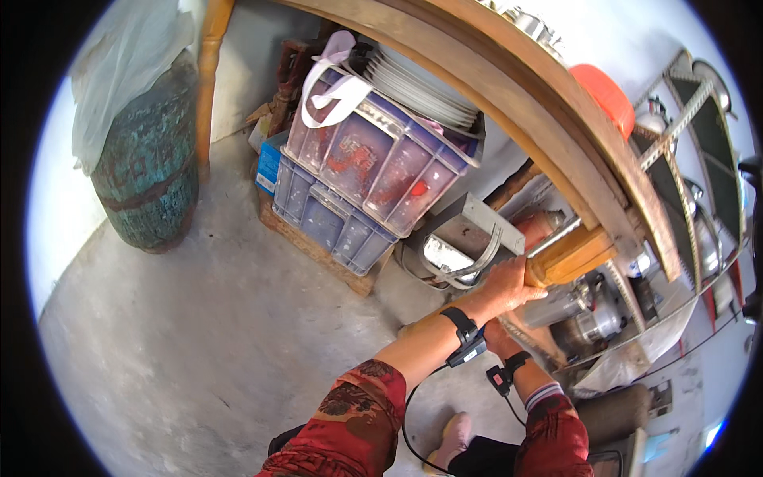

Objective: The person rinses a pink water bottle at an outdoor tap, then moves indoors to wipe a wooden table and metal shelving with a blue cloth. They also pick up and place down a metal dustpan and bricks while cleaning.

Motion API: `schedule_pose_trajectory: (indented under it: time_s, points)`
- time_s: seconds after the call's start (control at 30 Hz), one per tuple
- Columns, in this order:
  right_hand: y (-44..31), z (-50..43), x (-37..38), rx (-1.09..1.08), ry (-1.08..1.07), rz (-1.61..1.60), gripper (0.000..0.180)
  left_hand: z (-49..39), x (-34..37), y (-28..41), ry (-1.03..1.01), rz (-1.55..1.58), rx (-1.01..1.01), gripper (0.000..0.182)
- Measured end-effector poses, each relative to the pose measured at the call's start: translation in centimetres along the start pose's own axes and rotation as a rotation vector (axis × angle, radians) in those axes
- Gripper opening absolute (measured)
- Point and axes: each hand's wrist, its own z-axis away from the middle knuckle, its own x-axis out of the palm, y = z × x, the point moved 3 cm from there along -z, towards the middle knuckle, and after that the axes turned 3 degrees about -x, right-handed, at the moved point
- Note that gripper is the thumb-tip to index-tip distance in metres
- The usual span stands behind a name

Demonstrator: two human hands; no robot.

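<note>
My left hand is closed around the upper part of a turned wooden table leg, just below the table's edge. That leg belongs to a wooden table whose edge curves across the top of the view. My right hand is lower and closer to me, partly hidden behind my left wrist. A bit of blue shows beside its fingers, but what it is and whether the hand holds it cannot be made out. Both wrists wear black straps with small cabled devices.
Under the table, two stacked plastic crates stand on a wooden board, with a stack of white plates in the upper one. A weathered barrel is at left. Metal shelving with pots is at right. An orange-red bowl sits on the table.
</note>
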Motion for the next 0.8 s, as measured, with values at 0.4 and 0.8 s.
schedule_pose_trajectory:
  time_s: [0.4, 0.8]
  points:
    - [9.5, -5.9, -0.4, -0.019, -0.018, 0.642, 0.036, 0.2, 0.6, 0.1, 0.045, 0.020, 0.084, 0.064]
    - [-14.5, -0.5, 0.0, -0.364, -0.484, -0.262, 0.032, 1.0, 1.9, 1.1, -0.046, 0.148, -0.075, 0.034]
